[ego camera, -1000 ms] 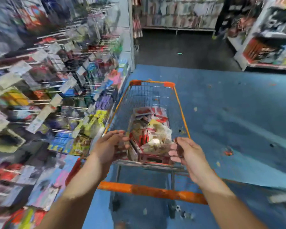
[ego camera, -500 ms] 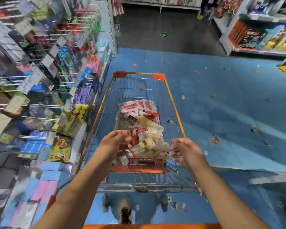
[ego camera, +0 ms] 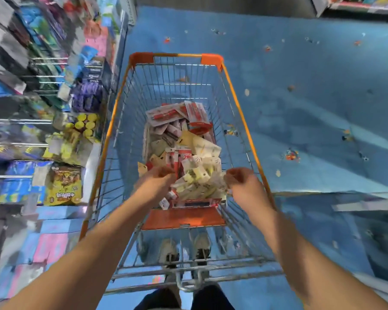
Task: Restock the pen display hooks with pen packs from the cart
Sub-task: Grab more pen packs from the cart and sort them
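Inside the cart (ego camera: 240,113), the pen packs (ego camera: 184,142) lie heaped and unhung. Left hand (ego camera: 155,184) and right hand (ego camera: 244,186) hover with curled fingers above the heap's near end (whether gripping, I cannot tell). The display hooks (ego camera: 43,121) left of the cart await everything.

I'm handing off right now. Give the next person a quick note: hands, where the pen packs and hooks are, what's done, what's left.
Left hand: over the pile of pen packs in the cart, fingers curled; blur hides whether it holds a pack.
Right hand: at the pile's right edge, fingers curled, grip also unclear.
Pen packs: heaped in a red box in the orange-rimmed cart, red-and-white ones at the far end.
Display hooks: on the rack left of the cart, blurred.
Done: no pack is visibly lifted clear of the pile.
Left: pick packs from the pile, turn left, hang them on the hooks.
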Tool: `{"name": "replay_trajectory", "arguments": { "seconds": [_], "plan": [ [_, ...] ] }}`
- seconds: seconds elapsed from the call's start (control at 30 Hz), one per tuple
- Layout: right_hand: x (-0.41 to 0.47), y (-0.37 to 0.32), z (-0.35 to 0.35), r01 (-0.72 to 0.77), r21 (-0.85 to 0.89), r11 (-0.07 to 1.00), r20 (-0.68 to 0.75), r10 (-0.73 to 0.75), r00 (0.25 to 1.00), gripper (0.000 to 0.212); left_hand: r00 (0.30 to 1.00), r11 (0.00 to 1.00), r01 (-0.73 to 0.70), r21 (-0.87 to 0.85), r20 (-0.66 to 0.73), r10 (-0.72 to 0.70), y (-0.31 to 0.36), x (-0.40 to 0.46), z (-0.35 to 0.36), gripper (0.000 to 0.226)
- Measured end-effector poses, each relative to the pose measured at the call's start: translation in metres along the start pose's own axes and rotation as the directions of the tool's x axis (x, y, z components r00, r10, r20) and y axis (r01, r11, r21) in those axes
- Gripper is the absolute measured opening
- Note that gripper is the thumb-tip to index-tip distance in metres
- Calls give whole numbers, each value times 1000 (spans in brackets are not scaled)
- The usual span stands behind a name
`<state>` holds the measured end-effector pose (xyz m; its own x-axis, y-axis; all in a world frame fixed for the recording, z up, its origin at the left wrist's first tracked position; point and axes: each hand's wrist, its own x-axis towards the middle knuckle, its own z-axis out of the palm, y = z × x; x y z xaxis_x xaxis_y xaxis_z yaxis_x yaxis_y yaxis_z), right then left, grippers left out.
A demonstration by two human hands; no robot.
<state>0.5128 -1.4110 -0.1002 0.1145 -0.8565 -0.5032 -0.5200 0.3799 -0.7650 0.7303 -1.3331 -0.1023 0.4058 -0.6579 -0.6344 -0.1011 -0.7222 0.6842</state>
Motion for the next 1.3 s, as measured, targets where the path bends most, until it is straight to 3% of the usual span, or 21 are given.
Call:
{"name": "replay_trajectory", "arguments": {
  "seconds": [0.1, 0.2, 0.27, 0.4, 0.53, 0.63, 0.77, 0.87, 0.97, 1.07, 1.17, 1.3],
  "plan": [
    [33, 17, 24, -31, -36, 999, 12, 31, 999, 24, 998, 983, -10, 183, 62, -1, -9, 26, 15, 16],
    [67, 41, 50, -47, -79, 996, 7, 47, 999, 48, 997, 981, 28, 192, 72, -42, -17, 56, 35, 29],
    [85, 58, 66, -27, -199, 980, -17, 24, 1000, 60, 996, 984, 44, 175, 73, -58, -27, 79, 49, 35],
    [106, 94, 83, -2, -548, 836, -33, -19, 999, 82, 994, 979, 88, 181, 52, -99, -46, 120, 76, 53],
    [118, 122, 88, 30, -676, 736, 16, -26, 1000, 93, 993, 969, 96, 226, 39, -107, -63, 150, 101, 67],
    [130, 138, 92, 45, -738, 674, 11, -55, 998, 92, 992, 957, 108, 267, 36, -122, -69, 166, 115, 69],
    [133, 136, 94, -16, -760, 650, -50, -34, 998, 86, 985, 969, 164, 183, 28, -171, -90, 192, 129, 105],
    [129, 129, 95, -30, -799, 601, -68, -41, 997, 73, 984, 974, 173, 148, 14, -177, -114, 210, 139, 114],
    [132, 131, 98, -19, -834, 551, -79, -84, 993, 55, 987, 971, 148, 189, 33, -157, -108, 200, 133, 100],
    [131, 134, 99, -11, -832, 554, -78, -97, 992, 57, 993, 946, 63, 317, 72, -90, -100, 186, 127, 71],
    [124, 136, 101, 40, -824, 565, -27, -109, 994, 57, 983, 960, 3, 281, 175, -54, -101, 181, 122, 64],
    [116, 135, 98, 77, -831, 551, 17, -114, 993, 60, 962, 918, -117, 378, 271, 11, -105, 178, 119, 63]
  ]
}}
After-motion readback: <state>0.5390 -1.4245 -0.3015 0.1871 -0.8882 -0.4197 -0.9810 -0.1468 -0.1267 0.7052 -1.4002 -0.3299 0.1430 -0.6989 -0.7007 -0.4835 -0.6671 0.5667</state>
